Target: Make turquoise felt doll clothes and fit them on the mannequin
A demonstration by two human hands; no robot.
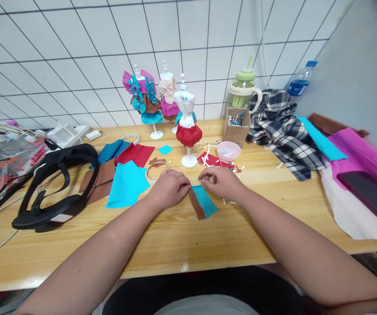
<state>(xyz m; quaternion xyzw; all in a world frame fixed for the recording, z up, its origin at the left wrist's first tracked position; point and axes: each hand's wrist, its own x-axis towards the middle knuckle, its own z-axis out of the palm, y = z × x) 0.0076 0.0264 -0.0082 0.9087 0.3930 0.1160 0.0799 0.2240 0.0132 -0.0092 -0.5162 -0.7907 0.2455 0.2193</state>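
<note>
A small piece of layered teal and brown crepe paper (pixel 208 201) lies on the table between my hands, the brown strip along its left side. My left hand (pixel 170 188) is closed, pinching the paper's upper left corner. At the upper right corner, my right hand (pixel 223 183) is curled with thumb and fingers together on the paper's edge. Just beyond stands a white mini dress form (pixel 186 105) wearing a puffy red paper skirt (pixel 189 135). A ring of narrow tape (pixel 148 173) and a bright blue paper sheet (pixel 126 186) lie left of my left hand.
Dressed dress forms (pixel 147 105) stand at the back wall. A pink dish (pixel 228 152), paper scraps, a small cardboard box (pixel 236 131) and a green-lidded jug (pixel 245 89) are back right. A black headset (pixel 57 188) sits left; checked cloth (pixel 277 122) and a phone (pixel 368 197) lie right.
</note>
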